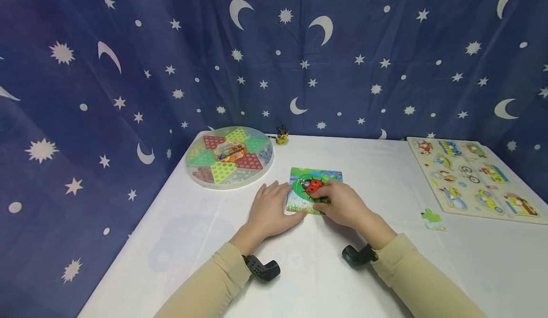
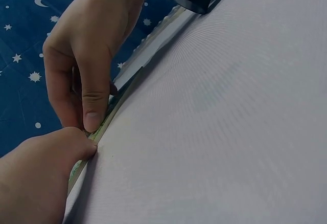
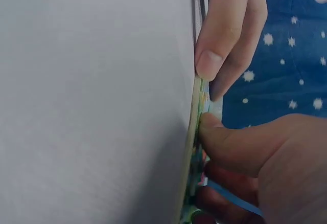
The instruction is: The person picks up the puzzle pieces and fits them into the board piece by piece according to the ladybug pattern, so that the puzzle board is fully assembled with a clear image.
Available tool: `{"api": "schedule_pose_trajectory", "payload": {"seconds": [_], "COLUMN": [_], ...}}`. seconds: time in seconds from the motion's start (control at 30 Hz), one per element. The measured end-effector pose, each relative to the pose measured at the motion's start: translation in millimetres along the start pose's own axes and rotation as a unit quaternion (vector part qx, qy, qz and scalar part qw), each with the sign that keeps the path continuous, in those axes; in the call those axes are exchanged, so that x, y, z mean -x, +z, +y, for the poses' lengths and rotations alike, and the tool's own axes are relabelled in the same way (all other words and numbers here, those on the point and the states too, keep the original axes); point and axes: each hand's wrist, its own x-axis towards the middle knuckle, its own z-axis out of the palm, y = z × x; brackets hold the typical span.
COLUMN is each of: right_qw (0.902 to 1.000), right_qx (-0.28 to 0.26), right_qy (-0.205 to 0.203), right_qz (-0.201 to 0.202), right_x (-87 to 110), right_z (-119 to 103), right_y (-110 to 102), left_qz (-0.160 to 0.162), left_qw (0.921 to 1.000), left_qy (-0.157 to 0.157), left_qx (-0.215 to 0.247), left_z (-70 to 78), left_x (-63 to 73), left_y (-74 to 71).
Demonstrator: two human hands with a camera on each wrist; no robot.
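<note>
A small square jigsaw puzzle (image 1: 298, 199) with a red ladybug on a green leaf lies flat on the white table, its lower right part hidden under my right hand. My left hand (image 1: 270, 211) rests along the board's left side, fingers extended and thumb at the front edge. With curled fingers and thumb, my right hand (image 1: 342, 204) pinches at a puzzle piece on the board's right half; the piece is mostly hidden by the fingers. In the right wrist view, the right thumb (image 3: 222, 139) touches the board's face close to the left thumb (image 3: 210, 63).
A loose green puzzle piece (image 1: 433, 219) lies to the right. Beyond it is a wooden peg puzzle board (image 1: 464, 185) with vehicle pictures. A round Chinese checkers board (image 1: 231, 159) sits at the back left, beside a small yellow figure (image 1: 282, 136). A starry blue curtain (image 1: 274, 56) hangs behind.
</note>
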Motion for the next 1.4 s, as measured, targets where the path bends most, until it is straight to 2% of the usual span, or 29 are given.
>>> {"api": "schedule_pose_trajectory", "payload": {"seconds": [0.1, 0.2, 0.73, 1.0, 1.23, 1.4], "right_qw": [0.9990, 0.9981, 0.9972, 0.9993, 0.9979, 0.9947], "right_qx": [0.041, 0.058, 0.070, 0.030, -0.062, -0.099], "right_qy": [-0.019, -0.023, 0.005, 0.013, -0.007, 0.007], "right_qz": [0.001, -0.003, -0.025, -0.019, -0.015, 0.028], "right_x": [1.3, 0.9, -4.2, 1.5, 10.4, 17.7], "right_z": [-3, -4, -10, -3, 8, 16], "right_y": [-2, -3, -7, -7, -10, -12], "left_qz": [0.000, 0.000, 0.006, 0.000, 0.006, 0.011], "left_qw": [1.0000, 1.0000, 1.0000, 1.0000, 0.9999, 0.9999], "left_qy": [0.000, -0.001, 0.002, 0.001, 0.000, 0.000], "left_qx": [-0.003, -0.005, 0.000, 0.008, 0.009, 0.011], "left_z": [0.8, 0.8, 0.0, 2.0, 0.8, 0.5], "left_x": [-0.6, -1.5, -2.2, -1.7, 1.0, 1.8], "left_y": [-1.2, -1.8, -0.8, -0.2, 0.0, -0.6]}}
